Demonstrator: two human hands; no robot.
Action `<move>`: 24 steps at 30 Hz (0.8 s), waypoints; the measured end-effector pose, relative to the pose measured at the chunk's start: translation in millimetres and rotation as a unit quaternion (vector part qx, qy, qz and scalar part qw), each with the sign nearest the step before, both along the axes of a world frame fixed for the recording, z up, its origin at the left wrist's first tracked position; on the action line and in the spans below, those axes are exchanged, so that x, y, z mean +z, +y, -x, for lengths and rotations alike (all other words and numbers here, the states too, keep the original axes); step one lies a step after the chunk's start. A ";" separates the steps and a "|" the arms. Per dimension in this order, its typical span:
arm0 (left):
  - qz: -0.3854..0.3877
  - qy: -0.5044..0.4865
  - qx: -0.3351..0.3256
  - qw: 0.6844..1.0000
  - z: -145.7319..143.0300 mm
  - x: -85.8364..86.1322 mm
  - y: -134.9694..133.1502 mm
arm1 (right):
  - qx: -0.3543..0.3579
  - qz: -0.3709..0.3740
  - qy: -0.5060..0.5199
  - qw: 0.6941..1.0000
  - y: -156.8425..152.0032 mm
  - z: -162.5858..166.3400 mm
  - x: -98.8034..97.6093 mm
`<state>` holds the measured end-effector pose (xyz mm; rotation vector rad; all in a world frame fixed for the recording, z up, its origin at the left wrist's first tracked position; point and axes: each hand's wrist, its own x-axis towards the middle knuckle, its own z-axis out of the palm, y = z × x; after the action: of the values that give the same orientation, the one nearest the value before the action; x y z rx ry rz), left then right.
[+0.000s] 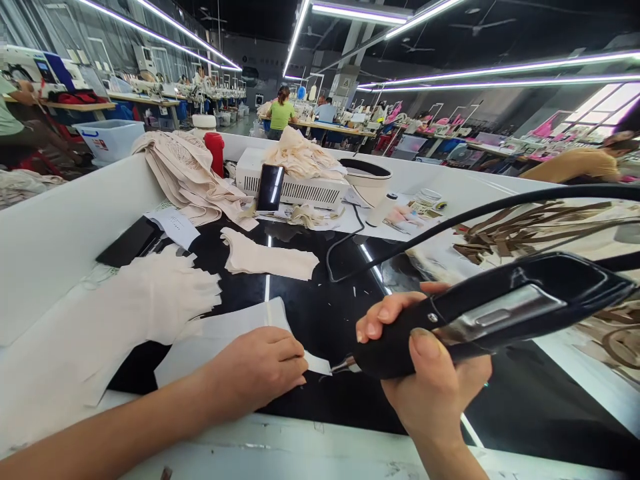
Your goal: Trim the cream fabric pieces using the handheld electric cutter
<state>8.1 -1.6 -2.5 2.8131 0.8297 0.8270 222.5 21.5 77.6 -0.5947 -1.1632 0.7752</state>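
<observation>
My right hand point(435, 380) is wrapped round a black corded handheld cutter point(480, 313) with a slim metal tip. That tip meets the end of a narrow white fabric strip point(319, 364) on the black work surface point(345, 313). My left hand point(265, 367) is closed over the other end of the strip, fingers bent and pressed together; what lies beneath them is hidden. A pale sheet point(225, 333) lies behind and under my left hand. Left of it, a fanned stack of cream fabric pieces point(170, 287) spreads out. Farther back sits a smaller cream fabric stack point(270, 257).
A vented white box point(245, 170) carries crumpled fabric point(300, 157), with a phone point(271, 188) leaning in front. Folded cloth point(185, 173) and a red object point(214, 153) stand back left. The cutter's black cable point(450, 217) arcs rightward near brown straps point(500, 230). People work at sewing tables beyond.
</observation>
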 end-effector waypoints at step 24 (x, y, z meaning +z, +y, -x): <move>-0.062 0.007 -0.014 0.998 -11.1 -3.0 -5.1 | 0.003 -0.006 0.009 1.000 4.2 24.6 2.3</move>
<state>19.2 -6.7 -5.5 2.9334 0.7642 0.8850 197.9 25.6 79.9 -0.5740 -1.1525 0.7764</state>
